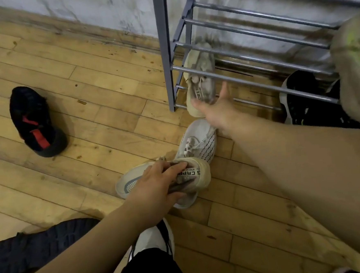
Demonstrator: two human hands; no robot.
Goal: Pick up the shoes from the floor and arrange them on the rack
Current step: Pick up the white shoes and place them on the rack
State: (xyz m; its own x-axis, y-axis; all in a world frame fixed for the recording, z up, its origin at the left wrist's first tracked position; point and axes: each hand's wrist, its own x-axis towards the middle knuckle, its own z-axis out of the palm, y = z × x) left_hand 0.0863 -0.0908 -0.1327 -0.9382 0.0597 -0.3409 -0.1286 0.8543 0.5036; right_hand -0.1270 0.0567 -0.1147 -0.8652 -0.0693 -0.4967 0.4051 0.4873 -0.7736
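Head view: pick-and-place step, mid pair. left hand (154,183) grips the held beige sneaker (195,175) at the collar, fingers curled into the opening. That shoe is low over the floor (86,89) and sits across a white sneaker (125,185); can't tell if it is lifted clear. A printed white sneaker (198,139) lies just beyond, toe toward the rack (163,52).

right hand (214,110) has its fingers spread and straight and holds nothing. It is at the heel of the racked beige sneaker (200,71), which rests on the lowest bars at the rack's left end, heel hanging out over the front bar. Blur hides whether the fingers touch the heel or are just off it.

Not yet done: black-and-red shoe (35,125) is on the floor, well apart to the left. A black shoe (307,110) is low at the right, under the bars.

Judgement: one of the beige pair is placed and its mate is in hand.

Next move likely needs the left hand to lift its sneaker free of the white one, turn the toe toward the wall, and set it just beside the racked mate, sole flat across two bars so it doesn't tip through the gap. Then the white pair.
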